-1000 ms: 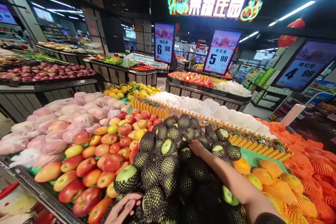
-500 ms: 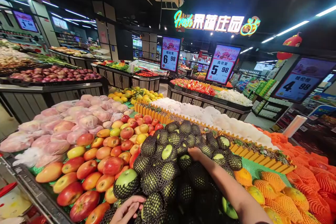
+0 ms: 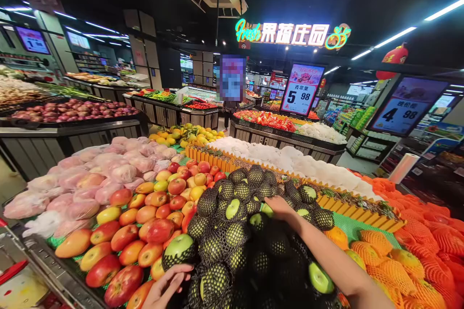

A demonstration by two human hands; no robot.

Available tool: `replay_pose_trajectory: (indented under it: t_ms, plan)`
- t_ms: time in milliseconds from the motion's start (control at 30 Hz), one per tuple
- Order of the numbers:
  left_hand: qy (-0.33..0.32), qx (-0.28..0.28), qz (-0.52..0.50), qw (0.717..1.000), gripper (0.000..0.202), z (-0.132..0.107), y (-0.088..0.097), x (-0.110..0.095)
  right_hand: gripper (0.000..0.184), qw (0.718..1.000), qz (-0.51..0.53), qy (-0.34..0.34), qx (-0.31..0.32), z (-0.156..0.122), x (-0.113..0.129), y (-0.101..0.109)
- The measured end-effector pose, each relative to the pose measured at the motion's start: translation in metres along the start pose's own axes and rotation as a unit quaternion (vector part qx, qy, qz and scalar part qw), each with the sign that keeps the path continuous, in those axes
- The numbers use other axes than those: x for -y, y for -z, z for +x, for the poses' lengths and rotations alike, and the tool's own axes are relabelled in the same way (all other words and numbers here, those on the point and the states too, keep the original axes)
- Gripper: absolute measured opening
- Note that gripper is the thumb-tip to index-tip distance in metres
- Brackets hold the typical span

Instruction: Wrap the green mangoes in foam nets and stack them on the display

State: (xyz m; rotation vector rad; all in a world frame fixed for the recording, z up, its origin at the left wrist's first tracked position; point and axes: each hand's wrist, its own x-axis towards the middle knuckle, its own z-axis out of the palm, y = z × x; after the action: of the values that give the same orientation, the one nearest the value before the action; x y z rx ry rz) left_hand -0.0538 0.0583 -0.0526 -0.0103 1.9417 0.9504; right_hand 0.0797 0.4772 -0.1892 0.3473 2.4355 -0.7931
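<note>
My right hand point(image 3: 281, 208) reaches over the heap of green apples in black foam nets point(image 3: 235, 236), fingers curled down round a green apple point(image 3: 267, 210) near the back. Part of that apple's bare skin shows under the fingers; most of the grip is hidden. At the heap's front left, my left hand point(image 3: 168, 286) is open, fingers stretched and apart, holding nothing. Its fingertips are just below a large green apple point(image 3: 179, 246) half out of its net. Another green apple point(image 3: 321, 278) lies beneath my right forearm. Deep shadow darkens the heap's middle.
Red-yellow apples point(image 3: 156, 231) and bagged pink fruit point(image 3: 119, 169) lie left. Netted oranges point(image 3: 375, 263) and red-netted fruit point(image 3: 427, 231) are right. A low orange fence point(image 3: 357, 210) runs behind, with white-wrapped fruit point(image 3: 290, 157) beyond. A black rail point(image 3: 54, 265) edges the stand.
My right hand has shifted slightly right and up, and a bit of green apple now shows under its fingers. My left hand has moved slightly left. A person now stands in the far aisle.
</note>
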Motion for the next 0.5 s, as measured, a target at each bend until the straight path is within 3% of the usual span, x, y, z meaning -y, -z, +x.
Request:
replay_pose_trajectory:
  t_ms: [100,267,333,433,500]
  plan:
    - [-0.016,-0.005,-0.025,1.000,0.058,0.003,-0.014,-0.011,0.071,0.999,0.000,-0.013,-0.035,-0.021,-0.004,0.017]
    - [-0.052,0.078,-0.069,0.993,0.052,0.005,-0.063,-0.053,0.062,0.986,0.061,-0.005,-0.158,-0.082,0.029,0.036]
    - [-0.063,0.144,-0.115,0.981,0.056,0.003,-0.086,-0.070,0.069,0.964,0.155,0.073,-0.206,-0.108,0.057,0.032]
    - [-0.070,0.269,-0.173,0.945,0.099,-0.001,-0.119,-0.086,0.076,0.927,0.241,0.191,-0.215,-0.139,0.104,0.016]
    - [-0.079,0.269,-0.167,0.945,0.099,-0.004,-0.134,-0.088,0.074,0.914,0.245,0.246,-0.210,-0.150,0.128,0.003]
